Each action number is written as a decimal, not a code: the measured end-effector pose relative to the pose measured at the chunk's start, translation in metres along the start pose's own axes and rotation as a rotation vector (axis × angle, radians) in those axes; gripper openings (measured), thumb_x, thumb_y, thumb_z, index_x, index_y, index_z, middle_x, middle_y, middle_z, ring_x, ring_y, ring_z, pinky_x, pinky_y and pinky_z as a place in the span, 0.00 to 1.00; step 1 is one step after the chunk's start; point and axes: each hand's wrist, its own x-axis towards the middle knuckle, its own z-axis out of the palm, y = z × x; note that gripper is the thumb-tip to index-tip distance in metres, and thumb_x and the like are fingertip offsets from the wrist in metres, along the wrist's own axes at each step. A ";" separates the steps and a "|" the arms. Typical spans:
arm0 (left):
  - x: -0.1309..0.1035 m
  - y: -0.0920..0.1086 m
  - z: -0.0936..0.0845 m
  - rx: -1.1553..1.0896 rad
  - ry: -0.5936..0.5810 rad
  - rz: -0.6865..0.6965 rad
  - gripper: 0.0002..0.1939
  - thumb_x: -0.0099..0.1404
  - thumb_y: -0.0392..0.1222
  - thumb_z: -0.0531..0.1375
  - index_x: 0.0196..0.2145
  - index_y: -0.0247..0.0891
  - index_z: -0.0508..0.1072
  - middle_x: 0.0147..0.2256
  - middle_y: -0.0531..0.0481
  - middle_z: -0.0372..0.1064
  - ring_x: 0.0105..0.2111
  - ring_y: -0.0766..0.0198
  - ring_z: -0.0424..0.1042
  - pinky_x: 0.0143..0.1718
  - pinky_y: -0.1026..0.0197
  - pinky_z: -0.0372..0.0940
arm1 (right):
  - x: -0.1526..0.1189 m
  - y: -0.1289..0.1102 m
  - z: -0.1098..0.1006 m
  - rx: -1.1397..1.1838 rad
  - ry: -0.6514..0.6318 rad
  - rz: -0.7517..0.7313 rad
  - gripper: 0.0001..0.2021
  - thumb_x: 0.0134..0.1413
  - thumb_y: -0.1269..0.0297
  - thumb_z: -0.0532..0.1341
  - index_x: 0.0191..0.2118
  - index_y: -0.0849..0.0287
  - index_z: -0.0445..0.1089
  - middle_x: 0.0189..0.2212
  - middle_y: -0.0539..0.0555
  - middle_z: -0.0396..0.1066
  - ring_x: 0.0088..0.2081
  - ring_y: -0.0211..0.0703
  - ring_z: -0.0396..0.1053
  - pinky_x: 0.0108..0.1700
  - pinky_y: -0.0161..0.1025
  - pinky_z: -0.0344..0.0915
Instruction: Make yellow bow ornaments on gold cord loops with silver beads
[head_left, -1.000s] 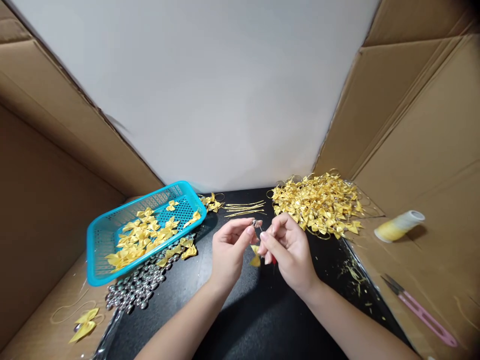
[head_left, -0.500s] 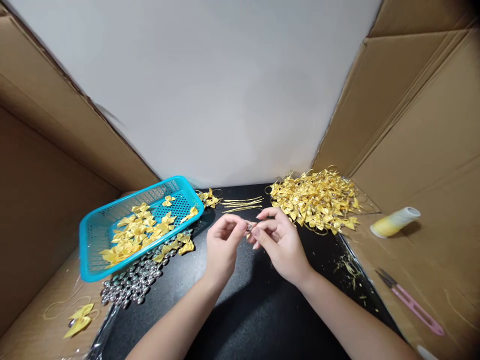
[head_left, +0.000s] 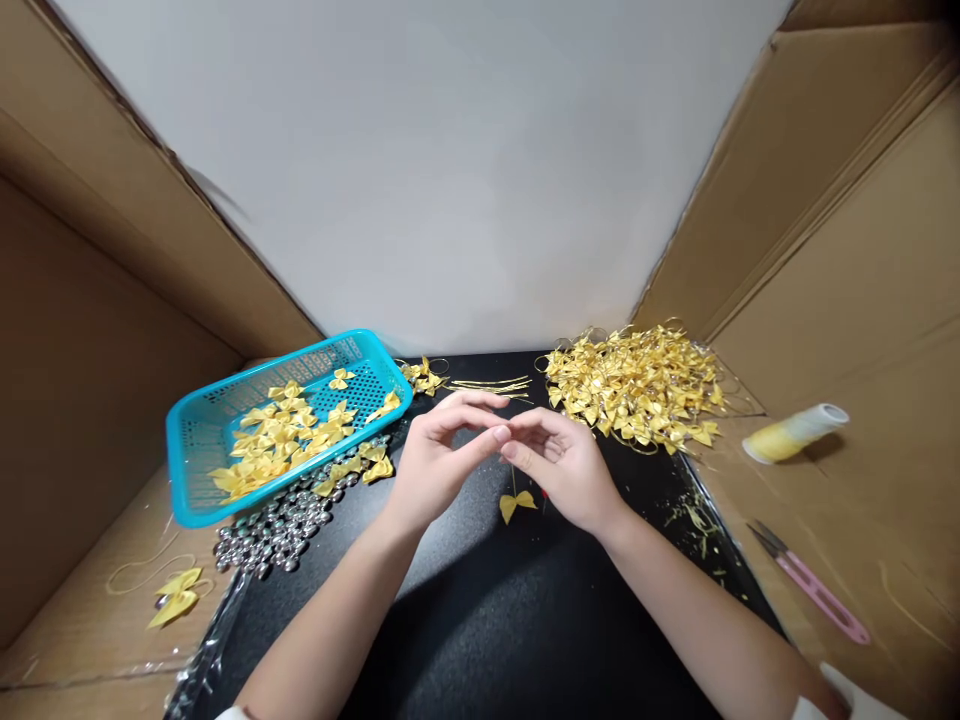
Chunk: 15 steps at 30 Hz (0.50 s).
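Note:
My left hand and my right hand meet at their fingertips above the black mat. Both hands pinch at a thin cord, of which only a short stretch shows. From it a yellow bow hangs below the fingers, near my right palm. A small red spot shows beside my right hand. Whatever else lies between the fingertips is hidden. Gold cord pieces lie just beyond my hands.
A turquoise basket holds yellow bows at the left, with silver beads before it. Finished-looking bows with cords are heaped at the back right. A thread spool and pink snips lie on cardboard at the right.
The silvery piece between my fingertips is now hidden, and a yellow bow has come into view hanging below them. My fingers have closed in over one another. The view has shifted slightly.

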 end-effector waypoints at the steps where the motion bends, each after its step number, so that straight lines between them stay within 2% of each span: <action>1: 0.000 0.000 -0.001 0.002 0.015 0.010 0.02 0.57 0.39 0.68 0.27 0.41 0.81 0.39 0.46 0.76 0.44 0.58 0.73 0.47 0.56 0.67 | 0.002 0.001 -0.002 -0.032 -0.023 0.011 0.07 0.52 0.60 0.68 0.36 0.55 0.73 0.32 0.50 0.75 0.36 0.41 0.75 0.42 0.40 0.72; 8: 0.003 0.003 -0.018 -0.108 0.247 0.181 0.03 0.59 0.37 0.67 0.28 0.44 0.80 0.35 0.51 0.75 0.38 0.65 0.72 0.41 0.63 0.66 | 0.017 0.026 -0.020 -0.568 -0.241 -0.038 0.04 0.49 0.70 0.69 0.32 0.59 0.75 0.34 0.53 0.76 0.35 0.41 0.71 0.38 0.38 0.66; 12: 0.003 0.007 -0.023 -0.127 0.293 0.210 0.02 0.58 0.38 0.68 0.28 0.44 0.80 0.33 0.52 0.74 0.37 0.66 0.72 0.41 0.63 0.66 | 0.021 0.048 -0.021 -0.684 -0.289 -0.076 0.03 0.50 0.72 0.69 0.32 0.59 0.75 0.33 0.53 0.76 0.34 0.41 0.71 0.40 0.39 0.65; 15: 0.002 0.009 -0.024 -0.115 0.295 0.210 0.02 0.58 0.39 0.68 0.28 0.44 0.80 0.33 0.52 0.73 0.37 0.66 0.71 0.40 0.63 0.66 | 0.020 0.054 -0.020 -0.690 -0.319 -0.091 0.07 0.48 0.74 0.69 0.34 0.59 0.75 0.36 0.53 0.77 0.38 0.44 0.71 0.44 0.42 0.66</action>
